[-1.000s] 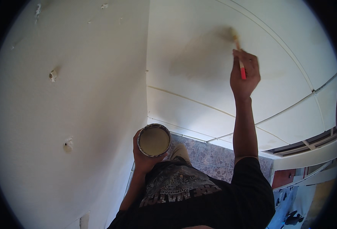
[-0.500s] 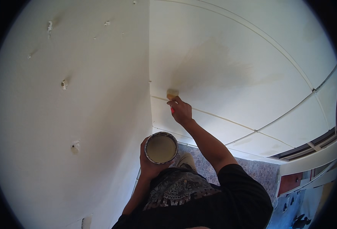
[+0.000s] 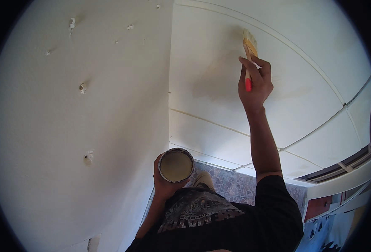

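Note:
Fingers of my right hand (image 3: 257, 82) close round the handle of a flat paintbrush (image 3: 249, 46) with a wooden handle, a red end and pale bristles. The bristles point up, at or close to the white panelled wall (image 3: 210, 46); whether they touch it I cannot tell. Below and to the left, near my body, my left hand (image 3: 164, 185) wraps round a round paint can (image 3: 176, 166) held upright. Cream-coloured paint fills its inside, and its rim is smeared. Part of my left fingers is hidden behind the can.
On the left stands a white wall (image 3: 122, 96) with several chipped holes and plugs. Raised strips (image 3: 210, 119) cross the panelled wall. Patterned floor tiles (image 3: 231, 185) lie below. At the lower right are a window-like frame (image 3: 340, 168) and a blue, stained surface (image 3: 320, 235).
My right hand has swept the paintbrush up and to the right, from near the corner strip to high on the panelled wall. The can in my left hand stays almost in place.

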The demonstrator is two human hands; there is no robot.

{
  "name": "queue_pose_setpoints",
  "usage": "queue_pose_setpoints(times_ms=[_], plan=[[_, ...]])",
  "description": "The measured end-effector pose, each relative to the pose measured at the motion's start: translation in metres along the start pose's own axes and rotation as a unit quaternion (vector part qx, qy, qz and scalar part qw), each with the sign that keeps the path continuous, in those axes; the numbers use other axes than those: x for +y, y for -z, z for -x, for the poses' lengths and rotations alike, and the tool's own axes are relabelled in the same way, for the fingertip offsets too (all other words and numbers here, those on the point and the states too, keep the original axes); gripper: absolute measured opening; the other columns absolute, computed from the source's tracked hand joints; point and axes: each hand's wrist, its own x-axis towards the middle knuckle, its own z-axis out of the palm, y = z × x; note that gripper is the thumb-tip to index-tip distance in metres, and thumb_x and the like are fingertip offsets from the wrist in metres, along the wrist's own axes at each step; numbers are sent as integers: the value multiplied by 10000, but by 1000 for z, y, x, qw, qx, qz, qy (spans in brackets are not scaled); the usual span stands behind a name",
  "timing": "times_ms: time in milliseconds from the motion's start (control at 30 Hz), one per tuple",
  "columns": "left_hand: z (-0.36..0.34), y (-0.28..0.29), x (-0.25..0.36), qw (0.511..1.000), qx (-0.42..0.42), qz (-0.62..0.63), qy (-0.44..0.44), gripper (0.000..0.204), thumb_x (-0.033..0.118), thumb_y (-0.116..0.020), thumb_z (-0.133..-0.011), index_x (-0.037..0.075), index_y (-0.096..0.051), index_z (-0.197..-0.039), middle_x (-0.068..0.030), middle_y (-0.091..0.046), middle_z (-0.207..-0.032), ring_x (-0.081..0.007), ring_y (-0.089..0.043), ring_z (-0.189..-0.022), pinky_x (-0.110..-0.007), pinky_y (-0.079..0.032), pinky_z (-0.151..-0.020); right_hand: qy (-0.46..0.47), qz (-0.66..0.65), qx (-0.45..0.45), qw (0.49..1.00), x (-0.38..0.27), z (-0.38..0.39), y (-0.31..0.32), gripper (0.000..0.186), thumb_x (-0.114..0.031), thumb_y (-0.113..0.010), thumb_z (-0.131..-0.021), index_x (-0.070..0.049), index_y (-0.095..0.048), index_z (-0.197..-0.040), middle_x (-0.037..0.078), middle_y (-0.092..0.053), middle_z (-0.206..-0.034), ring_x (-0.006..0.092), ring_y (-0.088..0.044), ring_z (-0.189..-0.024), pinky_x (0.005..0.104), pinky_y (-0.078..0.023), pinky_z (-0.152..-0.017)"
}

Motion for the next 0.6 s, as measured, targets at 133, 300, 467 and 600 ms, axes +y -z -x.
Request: queue_pose_setpoints(times_ms=[133,300,467,600], plan=[[-3,-2,2,1000,-4,7,-14,1181,106,-1028,-570,35,-348,-1534,-164,-606,-1390,-291,-617,-1299,-442,-522,-1101,14,48,-106,993,3,49,-25,259,-104,-762,-886,-239,-818,-1099,30,-709,-1131,183,-669,-654,352,-552,-578],[-3,-4,-2,999,-16,7,-29,1183,120,-1032,-563,28,-353,-1527,-168,-601,-1393,-297,-607,-1308,-444,-512,-1106,21,5,-263,965,-3,187,-80,236,-121,-731,-865,-208,-778,-1080,52,-705,-1181,272,-725,-676,415,-595,-588],[6,6,-8,999,-11,-18,-28,1170,161,-1037,-559,7,-366,-1504,-169,-590,-1390,-300,-600,-1304,-445,-498,-1114,-115,-183,-372,903,-31,236,-78,141,-136,-761,-923,-170,-774,-1059,79,-718,-1073,324,-733,-784,438,-611,-670],[9,10,-3,999,-15,-44,8,1173,151,-1040,-557,7,-364,-1505,-168,-592,-1387,-295,-601,-1303,-439,-499,-1116,-184,-237,-293,908,-49,244,-43,123,-134,-786,-931,-125,-770,-1052,91,-728,-1008,321,-737,-843,402,-607,-747]])
